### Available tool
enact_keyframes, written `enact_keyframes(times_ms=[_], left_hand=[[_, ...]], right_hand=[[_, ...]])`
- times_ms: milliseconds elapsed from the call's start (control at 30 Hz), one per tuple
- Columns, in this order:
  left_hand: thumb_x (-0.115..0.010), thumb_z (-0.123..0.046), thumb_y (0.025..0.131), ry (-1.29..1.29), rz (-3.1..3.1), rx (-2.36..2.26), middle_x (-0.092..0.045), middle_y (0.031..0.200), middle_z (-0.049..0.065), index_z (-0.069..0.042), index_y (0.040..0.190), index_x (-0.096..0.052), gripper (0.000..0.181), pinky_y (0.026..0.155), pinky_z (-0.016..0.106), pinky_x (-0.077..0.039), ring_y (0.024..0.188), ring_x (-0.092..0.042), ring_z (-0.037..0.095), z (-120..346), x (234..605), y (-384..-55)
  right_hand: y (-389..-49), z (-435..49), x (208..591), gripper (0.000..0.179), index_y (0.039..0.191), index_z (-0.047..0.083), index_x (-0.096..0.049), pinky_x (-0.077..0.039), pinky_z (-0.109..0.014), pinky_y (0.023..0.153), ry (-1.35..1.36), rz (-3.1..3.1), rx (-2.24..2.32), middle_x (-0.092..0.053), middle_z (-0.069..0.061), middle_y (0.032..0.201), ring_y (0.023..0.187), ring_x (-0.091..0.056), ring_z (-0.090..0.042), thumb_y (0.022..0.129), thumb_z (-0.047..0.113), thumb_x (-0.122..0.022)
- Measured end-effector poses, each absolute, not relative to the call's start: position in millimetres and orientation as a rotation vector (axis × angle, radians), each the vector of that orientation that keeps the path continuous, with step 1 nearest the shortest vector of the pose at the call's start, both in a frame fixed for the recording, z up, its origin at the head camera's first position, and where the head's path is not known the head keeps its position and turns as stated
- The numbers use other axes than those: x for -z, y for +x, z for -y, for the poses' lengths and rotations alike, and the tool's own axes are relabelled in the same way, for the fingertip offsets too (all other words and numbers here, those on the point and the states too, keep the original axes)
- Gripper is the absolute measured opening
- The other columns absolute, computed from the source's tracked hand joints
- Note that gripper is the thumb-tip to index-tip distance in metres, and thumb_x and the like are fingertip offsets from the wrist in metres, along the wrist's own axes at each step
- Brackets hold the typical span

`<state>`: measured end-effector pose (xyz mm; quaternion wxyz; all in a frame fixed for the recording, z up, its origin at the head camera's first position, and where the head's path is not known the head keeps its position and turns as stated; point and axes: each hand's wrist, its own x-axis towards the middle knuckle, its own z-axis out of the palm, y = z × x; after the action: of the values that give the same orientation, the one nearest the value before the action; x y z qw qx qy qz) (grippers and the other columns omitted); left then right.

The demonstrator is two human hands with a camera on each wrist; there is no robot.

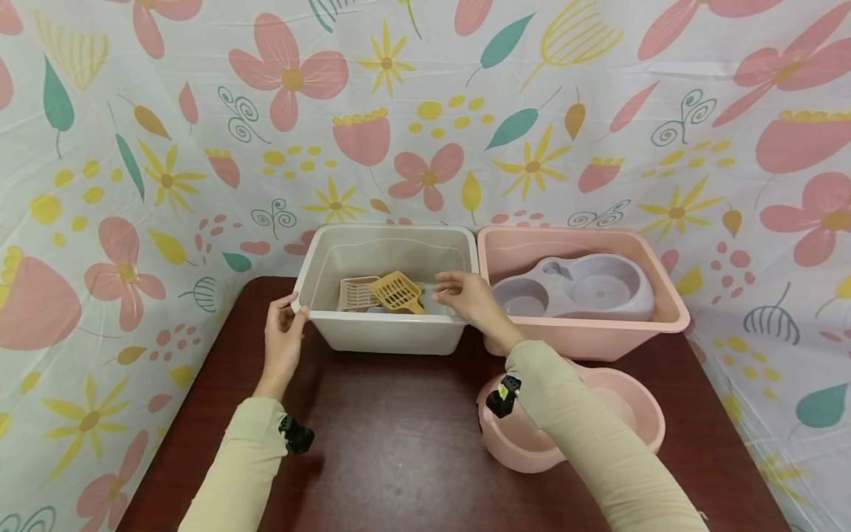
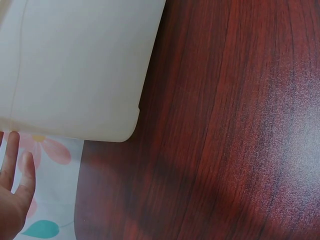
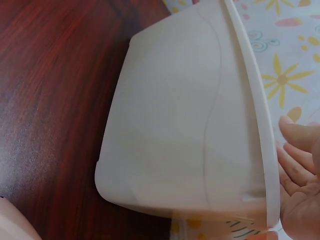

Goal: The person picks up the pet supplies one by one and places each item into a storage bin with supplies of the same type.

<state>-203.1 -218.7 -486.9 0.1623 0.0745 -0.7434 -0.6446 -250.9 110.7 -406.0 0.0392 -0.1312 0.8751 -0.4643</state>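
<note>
A pale grey litter box (image 1: 392, 334) stands at the back of the table, its front wall filling much of both wrist views. Inside lie a mustard-yellow slotted litter scoop (image 1: 394, 290) and a beige slotted scoop (image 1: 352, 293), partly overlapping. My left hand (image 1: 282, 340) is at the box's left front corner, fingertips touching the rim. In the left wrist view, the fingers are fairly straight. Over the box's right front rim reaches my right hand (image 1: 473, 299), its fingers loosely bent above the interior. The right wrist view shows nothing held in it.
A pink litter box (image 1: 572, 336) stands to the right, with a grey double pet bowl (image 1: 558, 290) in it. In front, a pink double bowl (image 1: 525, 459) sits partly under my right forearm. A floral cloth (image 1: 425, 111) hangs behind the dark wooden table (image 1: 392, 451).
</note>
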Motion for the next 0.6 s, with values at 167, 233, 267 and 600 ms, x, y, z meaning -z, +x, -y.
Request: enact_keyframes(times_ms=[167, 233, 267, 600], left_hand=[[-0.056, -0.021, 0.102, 0.216, 2.124, 1.838, -0.056, 0.112, 0.005, -0.011, 0.14, -0.048, 0.04, 0.077, 0.032, -0.044, 0.096, -0.053, 0.017, 218.3, 486.8, -202.8], [-0.056, -0.021, 0.102, 0.216, 2.123, 1.837, -0.056, 0.111, 0.004, -0.01, 0.14, -0.048, 0.04, 0.076, 0.03, -0.044, 0.096, -0.053, 0.019, 218.2, 486.9, -202.8], [-0.056, -0.021, 0.102, 0.215, 2.122, 1.836, -0.056, 0.111, 0.004, -0.01, 0.14, -0.048, 0.04, 0.075, 0.029, -0.043, 0.097, -0.053, 0.022, 218.3, 487.0, -202.8], [-0.055, -0.023, 0.103, 0.222, 2.139, 1.823, -0.056, 0.112, 0.007, -0.011, 0.14, -0.047, 0.04, 0.074, 0.025, -0.043, 0.093, -0.053, 0.011, 217.8, 487.1, -202.3]], right_hand=[[-247.9, -110.2, 407.0, 0.035, 0.129, 0.0, -0.063, -0.051, -0.041, 0.091, -0.42, -2.692, 1.513, -0.069, -0.017, 0.114, 0.105, -0.065, -0.031, 0.097, 0.015, -0.066], [-246.6, -110.2, 407.2, 0.035, 0.129, 0.0, -0.062, -0.05, -0.041, 0.091, -0.426, -2.688, 1.555, -0.069, -0.018, 0.113, 0.104, -0.066, -0.031, 0.098, 0.014, -0.065], [-245.9, -110.3, 407.0, 0.035, 0.13, -0.001, -0.061, -0.05, -0.041, 0.091, -0.431, -2.688, 1.569, -0.069, -0.017, 0.113, 0.103, -0.066, -0.031, 0.098, 0.015, -0.064], [-235.6, -113.7, 403.9, 0.034, 0.13, 0.004, -0.062, -0.051, -0.041, 0.086, -0.44, -2.693, 1.668, -0.07, -0.015, 0.111, 0.096, -0.067, -0.027, 0.099, 0.017, -0.064]])
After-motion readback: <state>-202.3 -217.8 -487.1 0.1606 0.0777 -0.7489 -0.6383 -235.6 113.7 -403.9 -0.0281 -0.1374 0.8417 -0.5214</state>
